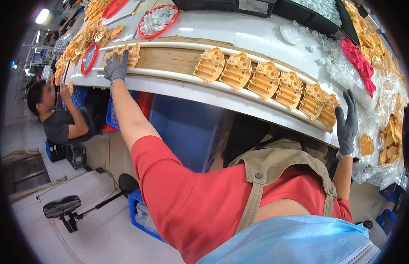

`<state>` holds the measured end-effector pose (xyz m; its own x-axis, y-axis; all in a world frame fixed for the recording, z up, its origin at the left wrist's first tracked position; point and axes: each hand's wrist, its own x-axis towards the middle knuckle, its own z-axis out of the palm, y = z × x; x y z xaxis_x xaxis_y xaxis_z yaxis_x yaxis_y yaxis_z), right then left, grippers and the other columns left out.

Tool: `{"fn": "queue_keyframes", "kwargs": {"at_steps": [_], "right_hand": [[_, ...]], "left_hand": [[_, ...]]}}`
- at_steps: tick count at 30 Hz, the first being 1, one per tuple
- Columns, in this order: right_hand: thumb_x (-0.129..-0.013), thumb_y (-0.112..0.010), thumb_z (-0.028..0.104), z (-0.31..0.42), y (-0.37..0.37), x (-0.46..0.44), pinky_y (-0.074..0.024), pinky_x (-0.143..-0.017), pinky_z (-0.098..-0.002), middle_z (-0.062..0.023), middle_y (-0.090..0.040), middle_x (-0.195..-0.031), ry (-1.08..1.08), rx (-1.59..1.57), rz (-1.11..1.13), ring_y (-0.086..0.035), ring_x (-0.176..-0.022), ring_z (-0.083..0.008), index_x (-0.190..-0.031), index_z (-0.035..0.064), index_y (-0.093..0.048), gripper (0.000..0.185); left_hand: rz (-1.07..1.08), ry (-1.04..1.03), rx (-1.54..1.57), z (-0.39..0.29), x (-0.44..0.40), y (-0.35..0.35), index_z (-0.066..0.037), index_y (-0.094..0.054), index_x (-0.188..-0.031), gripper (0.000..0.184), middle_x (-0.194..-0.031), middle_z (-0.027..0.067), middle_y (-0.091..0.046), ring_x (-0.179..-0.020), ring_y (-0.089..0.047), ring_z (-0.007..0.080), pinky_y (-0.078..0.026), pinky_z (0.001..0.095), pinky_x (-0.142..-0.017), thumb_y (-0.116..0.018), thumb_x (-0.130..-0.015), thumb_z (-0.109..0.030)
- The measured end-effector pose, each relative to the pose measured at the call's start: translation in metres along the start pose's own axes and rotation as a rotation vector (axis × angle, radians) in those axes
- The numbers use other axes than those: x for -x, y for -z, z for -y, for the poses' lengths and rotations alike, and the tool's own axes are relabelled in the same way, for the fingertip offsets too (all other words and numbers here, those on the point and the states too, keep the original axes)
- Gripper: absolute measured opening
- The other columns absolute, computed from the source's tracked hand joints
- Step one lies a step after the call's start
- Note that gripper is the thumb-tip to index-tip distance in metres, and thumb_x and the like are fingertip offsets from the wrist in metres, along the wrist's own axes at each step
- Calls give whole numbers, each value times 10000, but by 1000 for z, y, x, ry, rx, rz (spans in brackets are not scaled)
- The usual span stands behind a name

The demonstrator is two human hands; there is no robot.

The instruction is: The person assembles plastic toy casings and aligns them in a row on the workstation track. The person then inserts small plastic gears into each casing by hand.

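My left hand (116, 67), in a grey glove, reaches to the far left of a long rail track. Its fingers are spread against orange-yellow moulded parts (133, 56) at that end; part of the contact is hidden. My right hand (347, 123), also gloved, is upright beside the track's right end, fingers extended, close to the last part (328, 112) of a row. Several similar moulded parts (236, 71) stand side by side between the white rails (169, 75). Bare brown board (165, 59) shows between the row and the left-hand parts.
Red trays (158, 21) hold white pieces at the upper left. Black bins (319, 13) stand at the back right. Pink cloth (358, 66), plastic bags and more orange parts lie on the right. A co-worker (63, 110) sits at left; a fan (63, 209) stands below.
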<state>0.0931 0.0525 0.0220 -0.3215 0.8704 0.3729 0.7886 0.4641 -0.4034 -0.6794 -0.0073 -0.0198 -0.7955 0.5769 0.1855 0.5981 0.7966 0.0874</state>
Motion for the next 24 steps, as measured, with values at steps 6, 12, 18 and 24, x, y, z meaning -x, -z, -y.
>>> {"fn": "queue_keyframes", "kwargs": {"at_steps": [6, 12, 18, 24], "right_hand": [[-928, -590, 256, 16, -5, -14, -301, -1117, -386, -164, -439, -1444, -35, -4, 33, -385, -1362, -301, -1360, 55, -490, 487], [-893, -624, 180, 34, -21, -26, -333, -1094, -372, -136, -460, -1432, -51, -69, 54, -420, -1336, -290, -1351, 77, -500, 485], [-876, -653, 174, 38, -22, -29, -357, -1075, -362, -122, -471, -1425, -38, -123, 68, -442, -1320, -282, -1328, 87, -522, 479], [-867, -673, 224, 17, -19, -18, -366, -1070, -376, -128, -506, -1389, -33, -123, 75, -436, -1323, -296, -1309, 112, -544, 474]], "left_hand": [[31, -7, -11, -16, 8, 1, -206, -402, -1443, 1004, -1421, 268, -376, -1351, -335, 423, -211, 628, -1070, -413, -706, -888], [56, -69, -72, -77, 80, 23, -128, -437, -1392, 973, -1326, 261, -479, -1250, -460, 413, -317, 570, -1004, -419, -746, -856], [116, -98, -108, -132, 145, 32, -60, -420, -1373, 980, -1306, 250, -493, -1221, -482, 410, -339, 564, -985, -421, -771, -832], [23, -217, -54, -133, 164, 14, -57, -409, -1405, 929, -1361, 213, -479, -1234, -479, 385, -357, 510, -1014, -425, -811, -771]]}}
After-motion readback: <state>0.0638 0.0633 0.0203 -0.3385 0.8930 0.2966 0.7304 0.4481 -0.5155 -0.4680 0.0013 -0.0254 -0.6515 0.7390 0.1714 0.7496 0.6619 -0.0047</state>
